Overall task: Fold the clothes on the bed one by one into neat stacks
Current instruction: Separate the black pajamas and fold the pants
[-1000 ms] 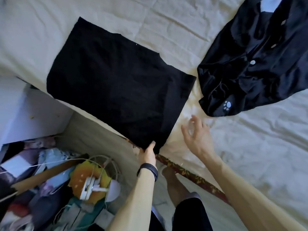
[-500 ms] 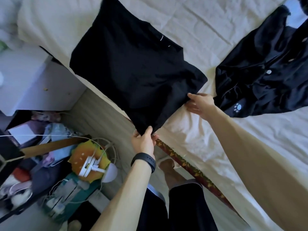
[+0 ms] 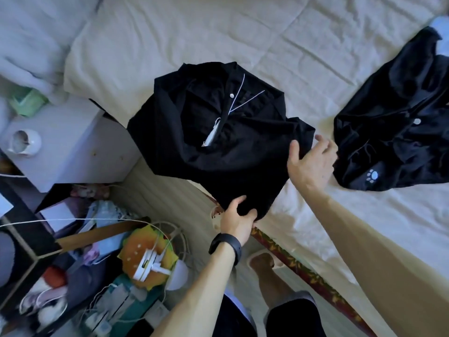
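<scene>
A black shirt [image 3: 218,132] with white piping, a white button and a label lies folded over on itself at the near edge of the cream bed [image 3: 243,37]. My left hand [image 3: 239,220] grips its near corner, thumb on top. My right hand [image 3: 309,164] holds its right edge, thumb over the cloth and fingers spread beyond it. A second black garment [image 3: 393,132] with a white paw print and buttons lies crumpled on the bed to the right, untouched.
A white bedside table [image 3: 73,142] with a small white pot [image 3: 24,142] stands left of the bed. Below it the floor is crowded with cables, a burger-shaped lamp [image 3: 148,259] and boxes. A grey duvet [image 3: 31,37] lies at the top left.
The flat black shirt has been folded up and away from me, so its collar and label now show on top. My right hand went from hovering to holding its right edge.
</scene>
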Available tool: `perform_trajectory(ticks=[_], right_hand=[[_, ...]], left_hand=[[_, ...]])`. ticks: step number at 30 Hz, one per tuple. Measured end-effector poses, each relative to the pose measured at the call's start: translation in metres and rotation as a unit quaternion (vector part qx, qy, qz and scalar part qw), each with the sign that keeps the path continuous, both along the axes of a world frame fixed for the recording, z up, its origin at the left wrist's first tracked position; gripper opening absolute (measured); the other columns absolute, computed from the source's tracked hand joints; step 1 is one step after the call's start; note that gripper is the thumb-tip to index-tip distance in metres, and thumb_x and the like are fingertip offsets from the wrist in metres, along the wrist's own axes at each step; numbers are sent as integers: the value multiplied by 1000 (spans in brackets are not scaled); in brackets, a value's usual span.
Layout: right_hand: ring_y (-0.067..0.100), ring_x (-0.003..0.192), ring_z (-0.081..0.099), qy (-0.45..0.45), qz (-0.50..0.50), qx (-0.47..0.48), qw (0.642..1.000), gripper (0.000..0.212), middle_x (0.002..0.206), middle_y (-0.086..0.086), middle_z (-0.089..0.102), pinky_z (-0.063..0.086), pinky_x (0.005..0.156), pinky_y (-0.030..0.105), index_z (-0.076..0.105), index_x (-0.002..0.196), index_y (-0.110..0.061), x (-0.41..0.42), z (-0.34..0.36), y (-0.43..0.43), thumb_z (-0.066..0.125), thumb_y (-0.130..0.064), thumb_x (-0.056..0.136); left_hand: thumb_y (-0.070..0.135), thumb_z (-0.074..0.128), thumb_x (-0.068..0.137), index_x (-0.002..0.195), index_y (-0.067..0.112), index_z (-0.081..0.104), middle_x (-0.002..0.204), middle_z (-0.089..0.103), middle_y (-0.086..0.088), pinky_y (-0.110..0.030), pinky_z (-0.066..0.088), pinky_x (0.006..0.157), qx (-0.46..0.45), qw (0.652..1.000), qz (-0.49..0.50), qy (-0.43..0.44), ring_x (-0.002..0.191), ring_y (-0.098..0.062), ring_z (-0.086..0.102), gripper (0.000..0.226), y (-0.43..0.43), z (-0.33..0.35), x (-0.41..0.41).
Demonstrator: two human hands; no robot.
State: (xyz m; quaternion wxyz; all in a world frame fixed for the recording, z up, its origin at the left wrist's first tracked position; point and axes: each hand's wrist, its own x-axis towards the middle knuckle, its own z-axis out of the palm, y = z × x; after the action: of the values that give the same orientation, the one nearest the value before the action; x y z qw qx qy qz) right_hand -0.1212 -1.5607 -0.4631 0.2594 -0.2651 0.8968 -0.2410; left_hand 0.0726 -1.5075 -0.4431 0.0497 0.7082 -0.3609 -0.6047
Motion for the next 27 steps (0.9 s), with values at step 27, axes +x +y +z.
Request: perform_trajectory(ticks=[27], right_hand=[[27,88,48,-47,-379,54,923,22,98,11,51,33,76,33,44,120,-3,0,-27,-33,39,-13,102]], left_hand=[[6,54,88,124,26,64,129,59,-4,-37,47,92,-258,751,-543,-273,112,-32,56,42,-444,-11,90]])
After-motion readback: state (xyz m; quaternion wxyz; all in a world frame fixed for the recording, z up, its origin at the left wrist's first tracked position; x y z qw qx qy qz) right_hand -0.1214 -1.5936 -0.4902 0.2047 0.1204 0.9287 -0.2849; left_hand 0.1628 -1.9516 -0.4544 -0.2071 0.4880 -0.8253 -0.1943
